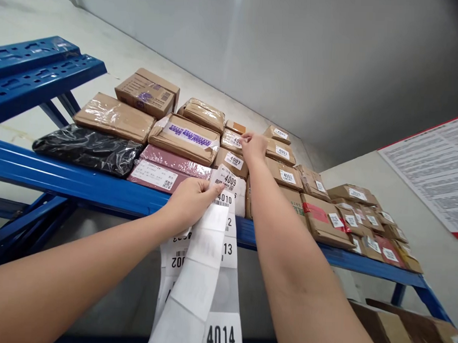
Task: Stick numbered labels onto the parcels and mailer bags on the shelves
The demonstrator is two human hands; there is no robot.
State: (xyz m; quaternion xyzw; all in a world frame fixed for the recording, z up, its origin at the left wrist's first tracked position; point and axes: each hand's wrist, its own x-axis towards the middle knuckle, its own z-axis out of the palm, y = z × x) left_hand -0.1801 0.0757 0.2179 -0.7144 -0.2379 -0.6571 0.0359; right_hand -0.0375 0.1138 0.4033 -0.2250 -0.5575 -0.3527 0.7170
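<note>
My left hand (pixel 192 200) is closed on a long strip of white numbered labels (pixel 214 256) that hangs down in front of the blue shelf beam (pixel 82 184); labels 4009, 4010 and 4014 are readable. My right hand (pixel 253 145) reaches over the shelf and presses its fingertips on a small white label on a tape-wrapped brown parcel (pixel 231 140). In front of it lies a parcel labelled 4007 (pixel 232 161). Other labelled parcels (pixel 285 176) lie to the right.
Brown boxes (pixel 147 92), a black plastic bag (pixel 87 149) and a maroon parcel (pixel 165 169) fill the shelf's left part. Several small labelled parcels (pixel 362 221) crowd the right end. A printed notice (pixel 432 168) hangs on the right wall. Cardboard boxes (pixel 407 330) sit lower right.
</note>
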